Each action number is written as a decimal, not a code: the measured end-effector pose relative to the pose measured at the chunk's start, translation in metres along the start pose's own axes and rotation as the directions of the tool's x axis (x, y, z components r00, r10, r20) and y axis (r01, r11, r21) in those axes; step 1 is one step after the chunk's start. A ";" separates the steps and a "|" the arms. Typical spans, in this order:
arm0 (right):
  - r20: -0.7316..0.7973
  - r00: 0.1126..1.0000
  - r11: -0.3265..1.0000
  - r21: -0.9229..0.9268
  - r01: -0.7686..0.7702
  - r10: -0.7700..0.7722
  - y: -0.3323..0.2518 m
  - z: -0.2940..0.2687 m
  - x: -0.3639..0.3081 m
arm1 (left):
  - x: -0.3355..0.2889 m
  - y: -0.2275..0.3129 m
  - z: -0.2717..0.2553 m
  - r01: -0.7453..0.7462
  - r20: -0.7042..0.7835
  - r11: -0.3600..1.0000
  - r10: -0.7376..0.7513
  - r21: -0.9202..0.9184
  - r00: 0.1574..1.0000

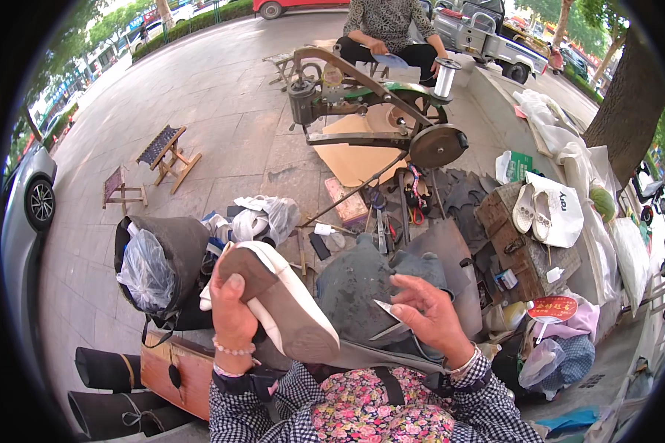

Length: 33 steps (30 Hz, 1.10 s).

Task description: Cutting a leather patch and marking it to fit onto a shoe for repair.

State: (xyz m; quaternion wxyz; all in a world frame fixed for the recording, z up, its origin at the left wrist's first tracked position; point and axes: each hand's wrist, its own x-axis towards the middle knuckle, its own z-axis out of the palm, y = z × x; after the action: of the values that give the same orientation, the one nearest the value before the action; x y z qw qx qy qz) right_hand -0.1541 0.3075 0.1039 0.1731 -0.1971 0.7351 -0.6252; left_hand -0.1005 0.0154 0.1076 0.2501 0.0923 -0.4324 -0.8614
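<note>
My left hand (pixel 233 316) grips a white shoe (pixel 292 314) by one end, thumb pressed on the sole. The shoe is tilted, with its brown-grey sole turned up toward me. A darker brown patch covers the part of the sole near my fingers. To the right of the shoe, my right hand (pixel 430 319) is closed on a knife with a pointed metal blade (pixel 386 308); its handle is hidden in the palm. Blade and shoe are apart. Under both hands a dark, worn apron cloth (pixel 358 284) lies over my lap.
Ahead stands a hand-cranked shoe-stitching machine (pixel 373 122), with a seated person (pixel 388 29) behind it. A black bucket (pixel 177 255) and wooden box (pixel 177 376) are at left. White flat shoes (pixel 532 210) rest on a worn case (pixel 506 225) at right. Hand tools (pixel 383 229) lie ahead.
</note>
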 end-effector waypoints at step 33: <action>-0.012 0.933 0.891 -0.293 -0.347 0.360 0.045 -0.065 -0.009 | -0.100 0.061 -0.367 0.628 -0.594 0.055 -0.270 0.776 0.757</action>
State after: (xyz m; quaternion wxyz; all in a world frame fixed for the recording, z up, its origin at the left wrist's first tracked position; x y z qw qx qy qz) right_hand -0.1818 0.3736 0.0693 0.2688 -0.0967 0.8385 -0.4640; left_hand 0.1444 -0.2208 -0.0730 -0.0871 0.4813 -0.7676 -0.4142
